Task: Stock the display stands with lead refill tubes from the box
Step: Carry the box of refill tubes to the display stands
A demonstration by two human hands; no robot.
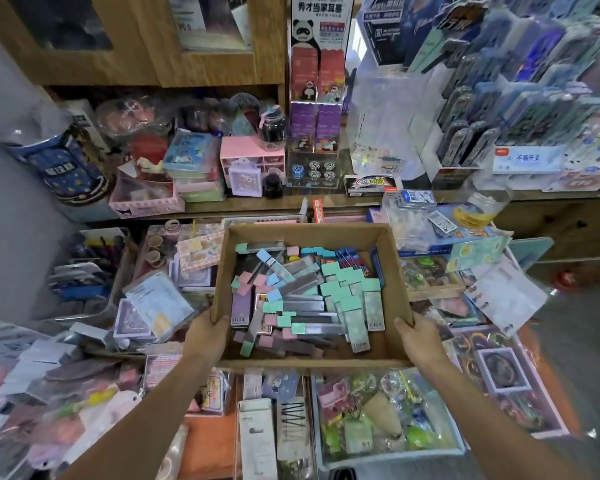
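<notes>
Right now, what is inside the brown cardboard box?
The brown cardboard box holds a loose heap of lead refill tubes, capped mint, pink and blue. Whatever lies beneath the heap is covered.

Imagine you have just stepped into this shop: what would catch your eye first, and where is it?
Probably the open cardboard box in the middle, heaped with lead refill tubes with mint, pink and blue caps, gripped at its sides by the left hand and right hand. Behind it stands a panda display, with racks of carded goods at upper right.
</notes>
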